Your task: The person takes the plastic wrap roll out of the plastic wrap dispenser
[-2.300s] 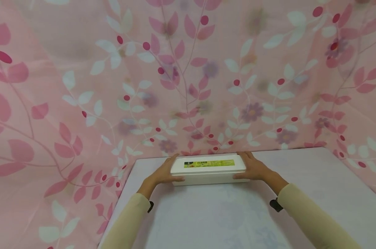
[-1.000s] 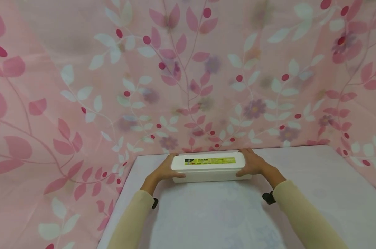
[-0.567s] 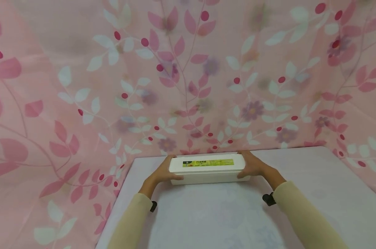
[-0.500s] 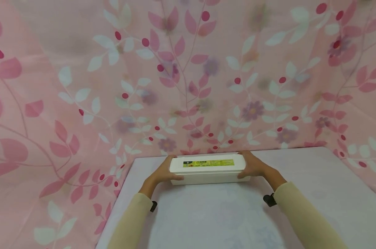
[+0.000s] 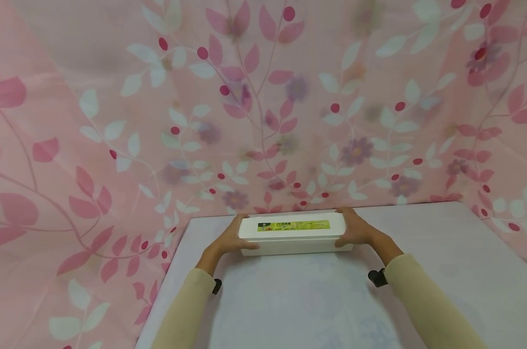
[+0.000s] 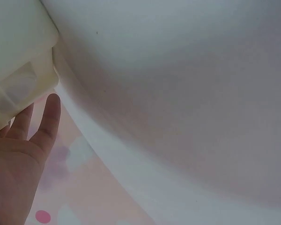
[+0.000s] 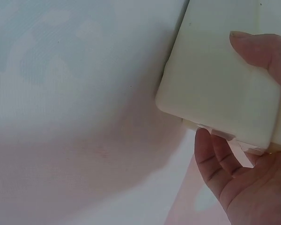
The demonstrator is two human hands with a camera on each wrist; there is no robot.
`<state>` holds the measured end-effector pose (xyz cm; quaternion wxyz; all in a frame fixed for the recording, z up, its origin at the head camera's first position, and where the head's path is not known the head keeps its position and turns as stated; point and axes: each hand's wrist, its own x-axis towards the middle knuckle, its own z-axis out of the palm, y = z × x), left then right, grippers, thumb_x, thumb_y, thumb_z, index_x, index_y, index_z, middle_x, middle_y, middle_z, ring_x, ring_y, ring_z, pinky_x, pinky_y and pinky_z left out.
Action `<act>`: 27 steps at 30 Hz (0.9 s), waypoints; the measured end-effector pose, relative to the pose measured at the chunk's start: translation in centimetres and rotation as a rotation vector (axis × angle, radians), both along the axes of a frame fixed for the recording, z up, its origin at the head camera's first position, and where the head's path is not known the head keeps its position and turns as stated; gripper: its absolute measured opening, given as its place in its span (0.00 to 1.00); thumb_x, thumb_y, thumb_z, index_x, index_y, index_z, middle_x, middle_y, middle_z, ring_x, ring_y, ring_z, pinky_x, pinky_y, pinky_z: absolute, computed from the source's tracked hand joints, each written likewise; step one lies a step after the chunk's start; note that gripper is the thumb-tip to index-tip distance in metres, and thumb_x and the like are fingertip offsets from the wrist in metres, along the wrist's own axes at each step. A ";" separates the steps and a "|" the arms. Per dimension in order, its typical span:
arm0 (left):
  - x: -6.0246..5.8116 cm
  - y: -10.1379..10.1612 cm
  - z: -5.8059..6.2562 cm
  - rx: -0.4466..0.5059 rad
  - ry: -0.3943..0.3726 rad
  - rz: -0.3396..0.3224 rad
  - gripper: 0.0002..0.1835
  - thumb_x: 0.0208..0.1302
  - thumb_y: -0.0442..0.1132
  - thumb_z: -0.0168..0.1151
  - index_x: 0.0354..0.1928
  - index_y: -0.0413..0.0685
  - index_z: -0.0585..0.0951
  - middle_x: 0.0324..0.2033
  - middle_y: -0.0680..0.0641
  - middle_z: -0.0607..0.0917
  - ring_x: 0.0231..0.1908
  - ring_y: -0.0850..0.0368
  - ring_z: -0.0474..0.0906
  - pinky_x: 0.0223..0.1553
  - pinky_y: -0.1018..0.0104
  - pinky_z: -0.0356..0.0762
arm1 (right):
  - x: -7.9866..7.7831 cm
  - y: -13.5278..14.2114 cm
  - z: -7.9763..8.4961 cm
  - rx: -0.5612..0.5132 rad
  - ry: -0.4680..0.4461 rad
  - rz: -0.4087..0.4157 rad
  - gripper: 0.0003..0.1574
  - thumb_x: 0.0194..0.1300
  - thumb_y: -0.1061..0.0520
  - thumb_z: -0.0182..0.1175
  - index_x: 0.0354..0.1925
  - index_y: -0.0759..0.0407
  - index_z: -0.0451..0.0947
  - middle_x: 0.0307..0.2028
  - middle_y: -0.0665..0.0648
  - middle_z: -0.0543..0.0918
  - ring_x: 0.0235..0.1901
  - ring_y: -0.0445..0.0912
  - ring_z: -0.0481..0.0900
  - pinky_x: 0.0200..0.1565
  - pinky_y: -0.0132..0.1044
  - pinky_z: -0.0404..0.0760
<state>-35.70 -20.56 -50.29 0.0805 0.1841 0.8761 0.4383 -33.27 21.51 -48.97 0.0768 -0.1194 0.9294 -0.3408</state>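
Note:
A long white box (image 5: 294, 245) with a yellow-green label (image 5: 294, 226) on its top lies across the far end of the table in the head view. My left hand (image 5: 229, 238) grips its left end, the thumb along the front face and the other fingers behind the end. At the opposite end my right hand (image 5: 355, 230) holds it the same way. In the right wrist view, the right thumb (image 7: 257, 49) lies on the box's broad face while fingers (image 7: 210, 159) curl at its end. The left wrist view shows fingers (image 6: 47, 122) close by a box corner (image 6: 25, 79).
The table (image 5: 289, 300) has a pale, faintly patterned cover. Pink cloth (image 5: 263, 121) with printed leaves, berries and flowers hangs right behind the far edge and along both sides. Dark wrist devices (image 5: 378, 277) show beneath the beige sleeves (image 5: 425, 300).
Both hands stay on the ends of the box, which hardly moves. The right thumb has slid slightly outward towards the box's right end. The head view has shifted a little.

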 end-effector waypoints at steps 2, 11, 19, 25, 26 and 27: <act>-0.1 0.0 0.0 0.003 0.001 -0.001 0.59 0.38 0.48 0.84 0.71 0.45 0.58 0.59 0.47 0.72 0.55 0.51 0.71 0.62 0.46 0.68 | 0.0 0.0 0.1 -0.001 -0.001 0.003 0.67 0.38 0.51 0.81 0.68 0.63 0.53 0.61 0.64 0.64 0.57 0.58 0.66 0.62 0.63 0.67; 0.1 0.0 0.1 0.030 -0.011 -0.006 0.56 0.38 0.45 0.85 0.68 0.47 0.60 0.57 0.47 0.73 0.54 0.52 0.72 0.61 0.48 0.69 | 0.0 0.2 0.2 0.015 0.015 0.021 0.67 0.36 0.52 0.80 0.68 0.65 0.53 0.60 0.65 0.65 0.55 0.57 0.68 0.59 0.58 0.70; -0.2 -0.3 0.4 -0.004 0.024 0.006 0.57 0.36 0.49 0.85 0.68 0.49 0.60 0.57 0.47 0.73 0.54 0.52 0.72 0.61 0.48 0.69 | -0.5 0.1 0.8 0.032 -0.008 0.032 0.65 0.38 0.53 0.79 0.67 0.64 0.53 0.59 0.65 0.66 0.55 0.58 0.68 0.57 0.58 0.71; 0.1 -0.4 0.1 -0.026 0.040 0.014 0.56 0.34 0.52 0.86 0.66 0.53 0.62 0.56 0.51 0.74 0.54 0.54 0.73 0.61 0.49 0.70 | 0.0 -0.1 0.9 0.049 0.003 0.048 0.66 0.39 0.52 0.80 0.68 0.66 0.53 0.59 0.66 0.66 0.54 0.58 0.69 0.57 0.58 0.71; 0.1 -0.4 0.0 -0.029 0.042 0.013 0.56 0.34 0.52 0.86 0.67 0.54 0.62 0.56 0.51 0.74 0.54 0.54 0.73 0.61 0.49 0.70 | 0.1 -0.1 1.0 0.049 0.008 0.055 0.64 0.39 0.53 0.79 0.67 0.66 0.53 0.59 0.67 0.66 0.54 0.58 0.69 0.57 0.58 0.71; 0.1 -0.4 -0.1 -0.033 0.046 0.009 0.57 0.34 0.53 0.85 0.67 0.53 0.62 0.57 0.51 0.74 0.53 0.54 0.73 0.61 0.49 0.70 | 0.2 0.0 1.0 0.052 0.010 0.056 0.63 0.39 0.54 0.79 0.66 0.66 0.54 0.58 0.67 0.66 0.53 0.58 0.69 0.56 0.57 0.71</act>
